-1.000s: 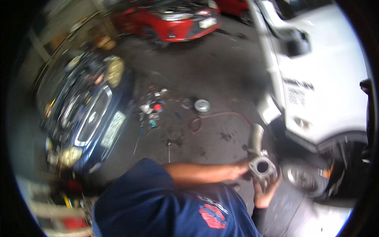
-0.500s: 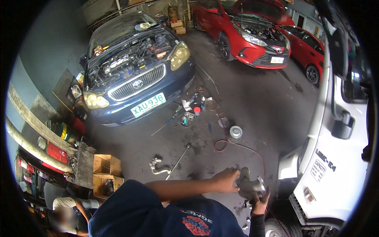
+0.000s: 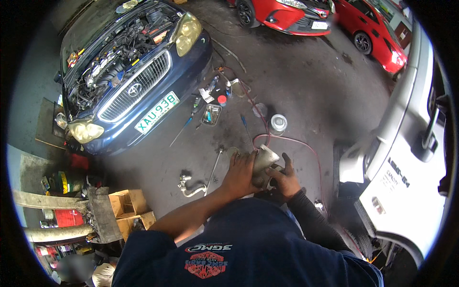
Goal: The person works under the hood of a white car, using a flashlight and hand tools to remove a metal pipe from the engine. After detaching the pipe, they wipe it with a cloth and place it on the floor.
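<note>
In front of my torso both hands hold a grey metal housing (image 3: 264,160) with a flat flanged end tilted up. My left hand (image 3: 239,174) wraps round its left side, fingers pointing away from me. My right hand (image 3: 284,179) grips its right side, thumb across the metal and a finger raised. The lower part of the housing is hidden by my hands. Just beyond it stands a round silver metal canister (image 3: 278,124). On the floor to the left lie a curved metal pipe (image 3: 193,190) and a thin metal rod (image 3: 214,170).
A blue car (image 3: 148,98) with its engine bay exposed is ahead left. Near its bumper lie a tool tray (image 3: 211,115) and a red-capped container (image 3: 222,100). A red hose (image 3: 306,145) crosses the floor. Wooden boxes (image 3: 128,203) stand left; a white truck (image 3: 401,205) stands right.
My hands have brought the metal housing left and closer to my body, turning its flanged end upward. My left hand now wraps round its side. The view has shifted downward and turned.
</note>
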The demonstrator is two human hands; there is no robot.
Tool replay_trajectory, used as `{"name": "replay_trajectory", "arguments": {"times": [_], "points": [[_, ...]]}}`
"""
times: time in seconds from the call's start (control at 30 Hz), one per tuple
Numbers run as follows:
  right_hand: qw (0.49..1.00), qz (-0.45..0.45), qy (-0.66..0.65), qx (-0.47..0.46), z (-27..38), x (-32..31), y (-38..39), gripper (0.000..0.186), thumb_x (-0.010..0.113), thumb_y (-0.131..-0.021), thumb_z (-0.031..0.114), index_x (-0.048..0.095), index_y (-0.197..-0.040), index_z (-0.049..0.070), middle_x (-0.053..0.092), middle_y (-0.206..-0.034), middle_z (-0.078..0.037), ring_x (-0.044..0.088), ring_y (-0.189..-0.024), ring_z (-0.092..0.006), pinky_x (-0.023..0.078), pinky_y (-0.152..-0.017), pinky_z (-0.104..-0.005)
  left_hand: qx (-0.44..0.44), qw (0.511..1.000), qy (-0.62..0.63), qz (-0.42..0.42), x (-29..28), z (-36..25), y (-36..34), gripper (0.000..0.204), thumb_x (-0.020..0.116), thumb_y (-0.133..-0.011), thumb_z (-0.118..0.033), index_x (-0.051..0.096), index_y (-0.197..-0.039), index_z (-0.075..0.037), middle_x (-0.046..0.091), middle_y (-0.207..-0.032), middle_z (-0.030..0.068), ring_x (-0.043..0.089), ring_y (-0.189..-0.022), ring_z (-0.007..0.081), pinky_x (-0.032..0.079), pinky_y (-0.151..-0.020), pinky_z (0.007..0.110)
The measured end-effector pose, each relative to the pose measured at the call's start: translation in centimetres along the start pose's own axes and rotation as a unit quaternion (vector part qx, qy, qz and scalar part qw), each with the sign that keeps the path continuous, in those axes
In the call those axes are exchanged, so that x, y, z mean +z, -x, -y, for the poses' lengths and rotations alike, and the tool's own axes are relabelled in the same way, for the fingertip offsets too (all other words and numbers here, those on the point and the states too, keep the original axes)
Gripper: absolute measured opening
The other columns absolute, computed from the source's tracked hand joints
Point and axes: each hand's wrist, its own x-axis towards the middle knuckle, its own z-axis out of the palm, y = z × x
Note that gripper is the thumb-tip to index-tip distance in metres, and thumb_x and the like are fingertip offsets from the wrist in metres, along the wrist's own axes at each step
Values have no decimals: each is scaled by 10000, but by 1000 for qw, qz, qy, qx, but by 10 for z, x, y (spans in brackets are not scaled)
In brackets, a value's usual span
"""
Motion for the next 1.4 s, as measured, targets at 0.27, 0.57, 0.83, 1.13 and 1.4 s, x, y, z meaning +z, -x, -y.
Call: {"name": "replay_trajectory", "arguments": {"times": [0.27, 0.57, 0.83, 1.13, 1.4], "points": [[996, 77, 8, 46, 46, -1, -169, 1097, 854, -853, 237, 103, -1630, 47, 534, -1411, -275, 670, -1119, -341, 592, -903, -412, -91, 994, 7, 54, -25, 105, -117, 1148, 926, -600, -451, 394, -1513, 0, 580, -1383, 243, 535, -1331, 406, 285, -1191, 585], [952, 84, 270, -118, 138, -66, -394, 985, 858, -854, 241, 229, -1576, 11, 532, -1415, -268, 565, -1297, -321, 460, -1104, -399, -497, 856, -57, 128, -30, 298, -119, 1236, 960, -592, -496, 349, -1524, 38, 553, -1456, 238, 533, -1368, 402, 407, -1132, 550], [906, 198, 349, -138, 160, -49, -592, 1063, 811, -849, 366, 196, -1561, -128, 330, -1583, -341, 384, -1462, -438, 314, -1222, -445, -707, 686, 92, 145, -9, 334, -78, 1246, 964, -576, -549, 386, -1514, 33, 536, -1449, 278, 595, -1298, 384, 512, -1075, 453], [782, 156, 599, -77, 287, -34, -748, 1078, 732, -888, 528, 186, -1595, -76, 334, -1575, -352, 351, -1477, -462, 343, -1220, -471, -655, 676, 203, 272, -9, 416, -213, 1024, 898, -700, -516, 459, -1533, -115, 413, -1540, 270, 593, -1290, 366, 525, -1059, 443], [809, 97, 580, 3, 373, -77, -901, 1059, 797, -831, 517, 263, -1599, 22, 386, -1522, -348, 474, -1389, -481, 441, -1148, -502, -660, 632, 382, 139, -37, 555, -441, 497, 843, -833, -348, 678, -1113, 28, 702, -828, 134, 688, -739, 259, 569, -641, 404]]}}
